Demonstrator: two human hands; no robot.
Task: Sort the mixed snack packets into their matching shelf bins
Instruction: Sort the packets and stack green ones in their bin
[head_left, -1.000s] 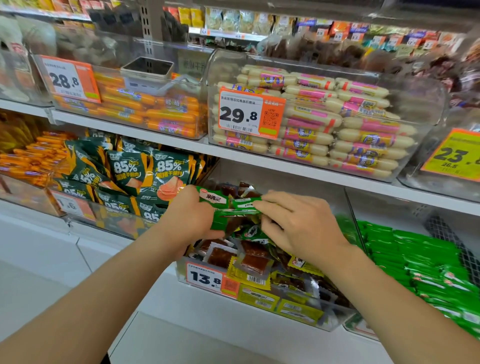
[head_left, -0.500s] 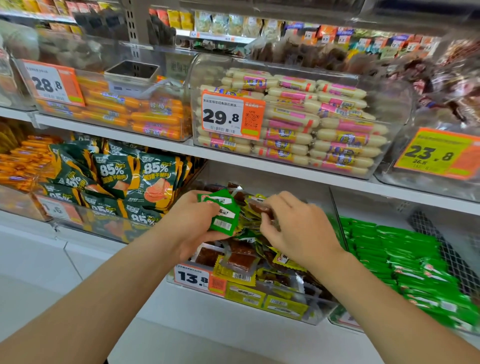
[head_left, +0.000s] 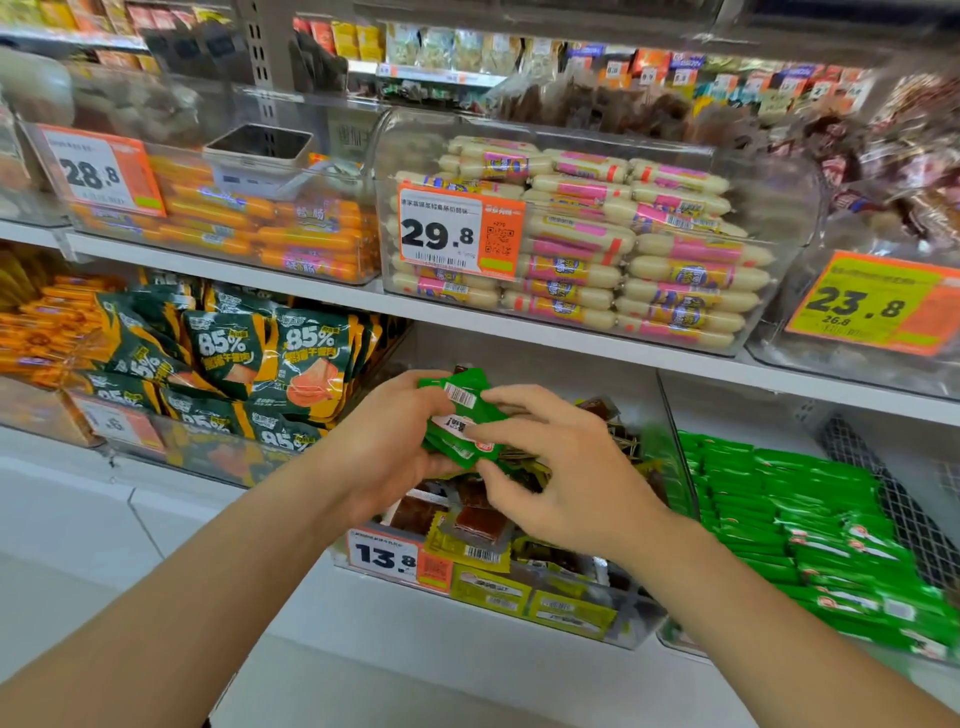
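Head view: both hands meet over the middle bin (head_left: 640, 626) on the lower shelf.

Left hand (head_left: 384, 441): grip closed, fingers curled round a small bundle of green packets (head_left: 460, 418), barcode sides facing up. The bundle is held just above the bin, near its left end.

Right hand (head_left: 566, 478): grip part closed, fingertips on the right edge of the same bundle, thumb below it, so it pinches the bundle. How many packets are in the bundle cannot be told.

Bin contents: yellow and brown packets (head_left: 470, 525) in a loose heap. A price tag (head_left: 387, 556) reading 13.8 is on its front wall.

Right of that bin: a stack of green packets (head_left: 810, 519) of the same colour as the bundle, in rows.

Left of it: dark green pouches (head_left: 270, 358) marked 85%.

Upper shelf (head_left: 467, 318): a clear tub of white and pink sausages (head_left: 649, 260), with orange sausages (head_left: 260, 228) in the tub to its left.
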